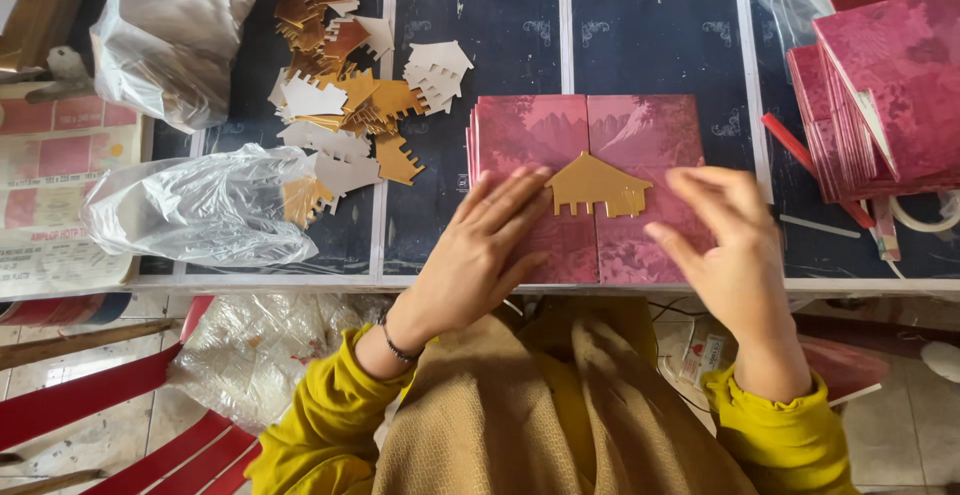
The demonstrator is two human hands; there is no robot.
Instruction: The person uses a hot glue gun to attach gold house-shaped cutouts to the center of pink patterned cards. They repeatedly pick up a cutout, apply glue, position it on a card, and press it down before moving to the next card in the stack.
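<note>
Gold house cutout [598, 186] roof-up, long axis crosswise, between flat left hand [487, 245] and unclenched right hand [722, 240].

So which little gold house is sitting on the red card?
The gold house cutout between the left hand and right hand. It lies alone on the open red card; the others sit heaped upper left.

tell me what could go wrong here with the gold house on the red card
The gold house sits across the fold of the open red card; the left hand and right hand flank it, so a small nudge could leave it crooked or off the fold. The card's near edge lies close to the table edge, so the hands' pressure might slide the card off. A sleeve could also brush the loose cutouts to the left.
</note>
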